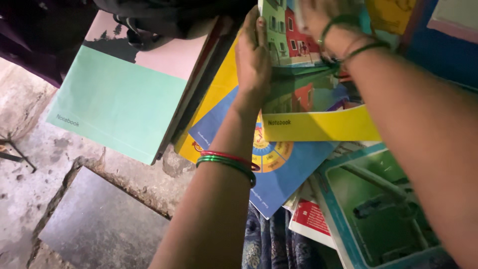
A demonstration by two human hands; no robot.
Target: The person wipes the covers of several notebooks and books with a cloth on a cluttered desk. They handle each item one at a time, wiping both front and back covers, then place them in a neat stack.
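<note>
My left hand [252, 57] lies flat, fingers together, against the left edge of a notebook with painted houses and a yellow band [318, 124]. My right hand [318, 15] rests on the top of that same notebook, partly cut off by the frame's upper edge; green threads circle its wrist. Red and green bangles [226, 162] ring my left forearm. Under the notebook lies a blue book with a round coloured chart [279, 169], over a yellow book [219, 84].
A mint-green and pink notebook [119, 99] sits to the left on a stack. A dark bag [164, 20] lies above it. A teal book with a green picture [378, 204] lies lower right. Rough concrete floor [35, 164] with a dark slab [104, 224] spreads lower left.
</note>
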